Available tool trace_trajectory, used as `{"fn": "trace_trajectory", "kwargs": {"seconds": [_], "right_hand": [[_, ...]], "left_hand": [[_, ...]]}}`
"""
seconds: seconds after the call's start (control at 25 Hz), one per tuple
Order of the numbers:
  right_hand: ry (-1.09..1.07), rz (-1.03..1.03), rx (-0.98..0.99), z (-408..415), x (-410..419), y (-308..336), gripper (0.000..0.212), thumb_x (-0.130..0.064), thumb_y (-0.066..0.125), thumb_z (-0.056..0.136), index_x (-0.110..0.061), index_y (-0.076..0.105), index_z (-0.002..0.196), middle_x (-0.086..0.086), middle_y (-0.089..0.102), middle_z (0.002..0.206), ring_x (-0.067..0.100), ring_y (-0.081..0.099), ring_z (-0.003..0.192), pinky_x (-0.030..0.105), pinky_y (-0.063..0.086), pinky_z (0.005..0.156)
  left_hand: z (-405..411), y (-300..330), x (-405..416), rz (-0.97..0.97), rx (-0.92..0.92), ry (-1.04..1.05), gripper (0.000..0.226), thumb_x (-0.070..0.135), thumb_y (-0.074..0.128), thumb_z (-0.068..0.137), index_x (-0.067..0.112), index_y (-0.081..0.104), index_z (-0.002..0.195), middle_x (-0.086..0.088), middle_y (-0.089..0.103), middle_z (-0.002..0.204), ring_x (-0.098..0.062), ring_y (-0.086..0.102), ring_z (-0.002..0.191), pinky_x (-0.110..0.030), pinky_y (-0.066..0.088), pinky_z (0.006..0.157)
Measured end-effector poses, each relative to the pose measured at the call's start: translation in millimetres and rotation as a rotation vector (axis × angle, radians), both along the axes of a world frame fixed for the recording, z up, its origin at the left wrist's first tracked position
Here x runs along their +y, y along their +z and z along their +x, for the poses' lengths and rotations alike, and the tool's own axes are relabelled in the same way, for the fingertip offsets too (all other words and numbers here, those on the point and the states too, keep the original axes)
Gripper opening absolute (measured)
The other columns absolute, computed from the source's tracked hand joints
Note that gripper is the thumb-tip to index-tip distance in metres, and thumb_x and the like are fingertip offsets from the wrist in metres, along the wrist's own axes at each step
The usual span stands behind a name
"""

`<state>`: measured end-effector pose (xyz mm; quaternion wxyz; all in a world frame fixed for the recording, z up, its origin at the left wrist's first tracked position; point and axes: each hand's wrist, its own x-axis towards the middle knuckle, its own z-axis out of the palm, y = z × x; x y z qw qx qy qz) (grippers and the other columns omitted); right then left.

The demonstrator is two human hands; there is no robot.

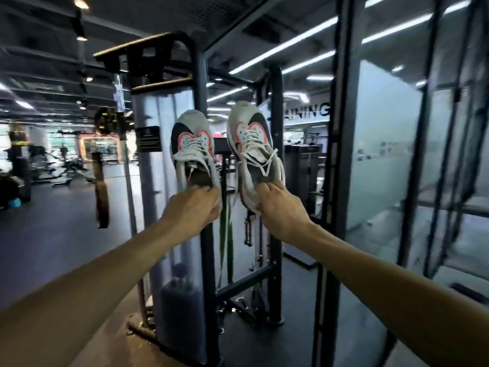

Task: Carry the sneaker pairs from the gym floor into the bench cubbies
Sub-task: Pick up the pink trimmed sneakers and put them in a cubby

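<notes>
I hold a pair of white and grey sneakers with black panels and red trim out in front of me at arm's length, toes pointing up. My left hand (192, 211) grips the heel of the left sneaker (192, 147). My right hand (280, 207) grips the heel of the right sneaker (252, 147), whose white laces hang loose. The two shoes are a small gap apart and off the floor. No bench or cubby is in view.
A dark steel cable machine (203, 181) with a weight stack (180, 300) stands directly ahead. A glass partition (383, 154) in black frames runs along the right. A hanging strap (102, 197) dangles at left. Dark gym floor (53, 234) stretches left toward distant equipment.
</notes>
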<state>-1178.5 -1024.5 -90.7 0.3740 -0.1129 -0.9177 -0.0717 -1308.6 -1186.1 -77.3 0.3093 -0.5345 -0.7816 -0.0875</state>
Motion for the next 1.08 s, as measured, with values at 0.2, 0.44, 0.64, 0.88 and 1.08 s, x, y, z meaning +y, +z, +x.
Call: {"fn": "trace_trajectory", "kwargs": {"seconds": [0.2,0.44,0.64,0.88,1.08], "right_hand": [[-0.241,-0.032,0.050,140,7,6,0.033,-0.001,0.050,0.077,-0.026,0.030,0.088,0.005,0.050,0.099,0.029,0.049,0.101,0.034,0.034,0.059],[-0.573,-0.054,0.086,330,-13,-14,0.018,-0.002,0.052,0.079,-0.012,0.047,0.093,0.007,0.054,0.097,0.031,0.049,0.096,0.034,0.033,0.057],[-0.858,-0.065,0.121,499,-27,-16,0.018,-0.001,0.048,0.084,-0.017,0.041,0.086,0.002,0.051,0.093,0.024,0.049,0.088,0.033,0.035,0.057],[-1.071,-0.057,0.144,685,-30,-14,0.021,-0.002,0.050,0.085,-0.018,0.037,0.083,0.003,0.052,0.091,0.025,0.047,0.095,0.034,0.036,0.059],[-1.144,-0.004,0.097,832,-20,-10,0.020,0.005,0.052,0.083,-0.007,0.049,0.099,0.009,0.054,0.091,0.028,0.048,0.092,0.038,0.045,0.058]], "left_hand": [[100,8,43,0.022,0.035,-0.276,0.018,0.027,0.046,0.096,0.010,0.044,0.088,-0.009,0.055,0.090,-0.028,0.052,0.087,-0.041,0.045,0.065],[255,-8,94,0.077,0.027,-0.563,0.019,0.032,0.047,0.095,0.013,0.047,0.094,-0.007,0.058,0.098,-0.027,0.052,0.095,-0.033,0.032,0.061],[413,-8,135,0.056,-0.029,-0.809,0.022,0.034,0.044,0.095,0.013,0.048,0.098,-0.007,0.058,0.102,-0.028,0.053,0.096,-0.035,0.038,0.061],[607,-8,185,0.085,-0.011,-1.063,0.024,0.033,0.045,0.096,0.012,0.051,0.105,-0.006,0.061,0.098,-0.027,0.054,0.091,-0.038,0.045,0.064],[764,-11,226,0.098,-0.025,-1.179,0.020,0.033,0.050,0.093,0.014,0.049,0.094,-0.004,0.060,0.091,-0.025,0.054,0.085,-0.038,0.044,0.061]]}}
